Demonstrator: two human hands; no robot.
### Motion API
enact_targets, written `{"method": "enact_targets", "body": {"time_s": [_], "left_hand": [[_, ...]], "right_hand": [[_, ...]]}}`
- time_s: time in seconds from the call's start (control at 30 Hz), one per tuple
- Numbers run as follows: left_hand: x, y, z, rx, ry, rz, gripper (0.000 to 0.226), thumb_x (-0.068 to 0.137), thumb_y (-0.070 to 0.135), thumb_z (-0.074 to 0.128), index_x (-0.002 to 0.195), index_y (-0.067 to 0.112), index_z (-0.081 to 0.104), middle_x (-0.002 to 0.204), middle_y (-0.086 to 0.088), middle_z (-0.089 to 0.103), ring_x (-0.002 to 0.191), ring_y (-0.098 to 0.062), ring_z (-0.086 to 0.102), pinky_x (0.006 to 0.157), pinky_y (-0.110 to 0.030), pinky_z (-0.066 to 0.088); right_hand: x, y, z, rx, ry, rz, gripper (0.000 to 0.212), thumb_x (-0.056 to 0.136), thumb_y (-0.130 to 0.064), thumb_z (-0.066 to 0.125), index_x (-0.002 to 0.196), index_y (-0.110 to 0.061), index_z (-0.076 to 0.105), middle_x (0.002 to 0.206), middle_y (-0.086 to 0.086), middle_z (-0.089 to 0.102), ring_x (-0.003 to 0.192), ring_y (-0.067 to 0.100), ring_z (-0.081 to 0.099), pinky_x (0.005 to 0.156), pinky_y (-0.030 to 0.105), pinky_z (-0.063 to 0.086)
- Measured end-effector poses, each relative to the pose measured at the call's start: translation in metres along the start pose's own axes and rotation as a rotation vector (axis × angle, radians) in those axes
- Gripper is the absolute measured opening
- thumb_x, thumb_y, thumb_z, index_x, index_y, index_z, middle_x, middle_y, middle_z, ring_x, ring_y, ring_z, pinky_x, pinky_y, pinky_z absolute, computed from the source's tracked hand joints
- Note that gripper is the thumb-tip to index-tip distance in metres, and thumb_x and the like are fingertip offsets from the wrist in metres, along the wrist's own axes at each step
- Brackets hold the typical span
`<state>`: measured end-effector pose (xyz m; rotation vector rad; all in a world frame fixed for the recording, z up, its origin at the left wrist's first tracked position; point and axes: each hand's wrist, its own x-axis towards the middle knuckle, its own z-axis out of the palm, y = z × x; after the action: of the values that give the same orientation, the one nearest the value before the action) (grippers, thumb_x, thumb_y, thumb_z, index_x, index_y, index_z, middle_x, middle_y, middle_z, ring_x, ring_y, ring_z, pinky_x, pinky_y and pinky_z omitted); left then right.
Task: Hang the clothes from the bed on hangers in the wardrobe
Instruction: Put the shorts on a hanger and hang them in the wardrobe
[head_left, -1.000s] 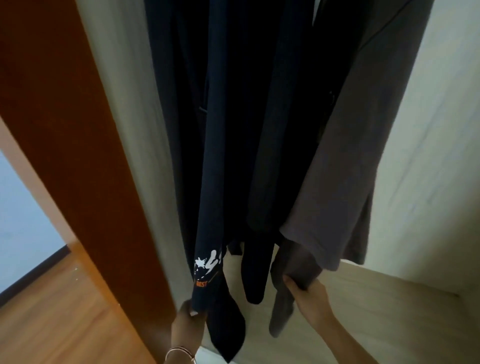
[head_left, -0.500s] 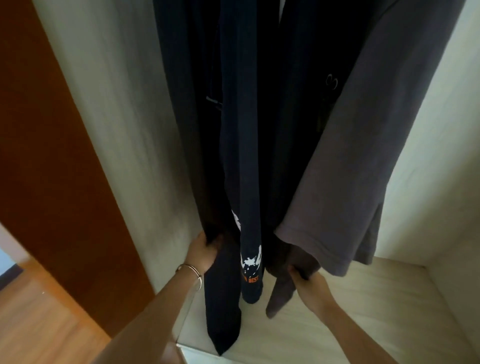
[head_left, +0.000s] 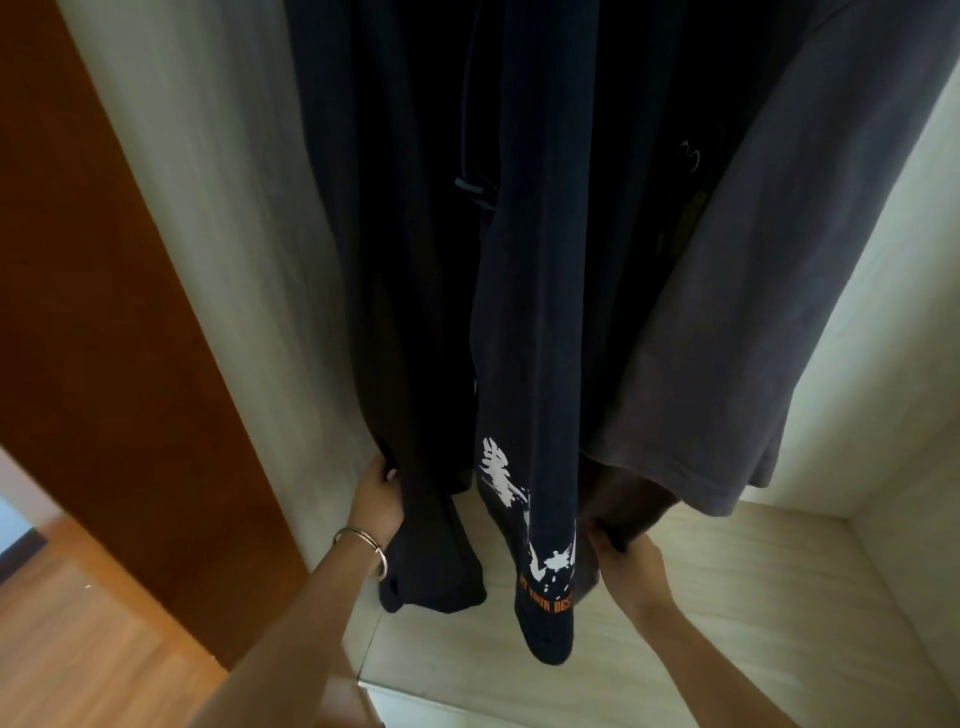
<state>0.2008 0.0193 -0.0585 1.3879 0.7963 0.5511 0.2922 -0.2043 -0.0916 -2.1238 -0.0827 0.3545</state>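
We stand at an open wardrobe (head_left: 234, 260) of pale wood-grain board, with its reddish-brown door (head_left: 104, 312) to the left and an orange plank floor (head_left: 78, 649) outside.

Nearest us, both hands reach in, well apart. The left hand (head_left: 376, 501), a thin silver bracelet (head_left: 363, 543) on its wrist, has its fingers curled round the left edge of a long black garment (head_left: 431, 561). A second ago it was lower, at the hem of the navy garment (head_left: 535, 467) with the white splash print and orange lettering; it has since let that go and climbed to the black one. The right hand (head_left: 626, 564) has kept its pinch on a dark brownish cloth (head_left: 623, 499) hanging under the loose grey T-shirt (head_left: 753, 338).

We judge this to be tidying: the pieces already hang, and the hands are drawing them straight and apart.

As for what the wardrobe holds, all four dark pieces hang close together inside it, their ends clear of its pale floor (head_left: 727, 597) (the rail and hangers lie above our view, so we cannot see them). The bed is not in sight, so we cannot tell whether more clothes wait there.
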Motion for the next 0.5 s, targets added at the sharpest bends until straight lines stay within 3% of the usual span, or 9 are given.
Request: {"method": "enact_targets", "body": {"time_s": [0.1, 0.2, 0.27, 0.37, 0.43, 0.5], "left_hand": [[-0.022, -0.016, -0.009, -0.213, -0.020, -0.062, 0.043, 0.098, 0.033, 0.035, 0.137, 0.015, 0.042, 0.135, -0.012, 0.051, 0.111, -0.023, 0.055, 0.106, -0.040, 0.039], [-0.050, -0.032, -0.015, -0.124, -0.008, -0.077, 0.084, 0.074, 0.074, 0.037, 0.140, 0.022, 0.035, 0.143, 0.002, 0.041, 0.133, -0.016, 0.038, 0.115, -0.036, 0.026], [-0.065, -0.045, -0.016, 0.065, -0.031, 0.044, 0.069, 0.082, 0.057, 0.050, 0.139, 0.020, 0.036, 0.134, 0.002, 0.047, 0.125, -0.015, 0.043, 0.107, -0.031, 0.033], [-0.070, -0.067, -0.015, 0.428, 0.049, 0.068, 0.041, 0.090, 0.028, 0.055, 0.126, 0.010, 0.050, 0.119, -0.012, 0.062, 0.109, -0.031, 0.058, 0.085, -0.034, 0.046], [-0.072, -0.079, -0.011, 0.606, 0.072, -0.016, 0.039, 0.092, 0.022, 0.052, 0.127, 0.005, 0.048, 0.121, -0.021, 0.062, 0.109, -0.038, 0.058, 0.081, -0.036, 0.045], [-0.082, -0.092, -0.008, 0.643, 0.058, -0.111, 0.053, 0.091, 0.020, 0.053, 0.138, 0.006, 0.033, 0.129, -0.023, 0.055, 0.115, -0.041, 0.054, 0.087, -0.039, 0.043]], "right_hand": [[-0.004, 0.006, -0.004, -0.001, -0.005, 0.010, 0.023, 0.092, -0.019, 0.052, 0.078, -0.001, 0.055, 0.084, 0.019, 0.063, 0.071, 0.030, 0.054, 0.063, 0.031, 0.037], [-0.007, 0.018, -0.009, -0.017, -0.030, 0.036, 0.027, 0.092, -0.023, 0.051, 0.078, -0.001, 0.056, 0.084, 0.020, 0.064, 0.072, 0.031, 0.055, 0.062, 0.032, 0.037], [-0.008, 0.027, -0.015, -0.052, -0.070, 0.042, 0.021, 0.093, -0.023, 0.050, 0.082, -0.005, 0.056, 0.084, 0.014, 0.061, 0.073, 0.029, 0.053, 0.060, 0.031, 0.035], [-0.011, 0.050, -0.024, -0.095, -0.210, 0.070, 0.014, 0.088, -0.019, 0.056, 0.096, -0.009, 0.061, 0.094, 0.011, 0.063, 0.086, 0.027, 0.058, 0.067, 0.030, 0.039], [-0.014, 0.072, -0.033, -0.065, -0.251, 0.121, 0.011, 0.083, -0.016, 0.063, 0.094, -0.015, 0.064, 0.095, 0.011, 0.064, 0.096, 0.029, 0.061, 0.079, 0.030, 0.042], [-0.017, 0.098, -0.049, -0.041, -0.280, 0.161, 0.013, 0.081, -0.013, 0.067, 0.078, -0.024, 0.061, 0.090, 0.009, 0.062, 0.096, 0.030, 0.062, 0.086, 0.032, 0.045]]}}
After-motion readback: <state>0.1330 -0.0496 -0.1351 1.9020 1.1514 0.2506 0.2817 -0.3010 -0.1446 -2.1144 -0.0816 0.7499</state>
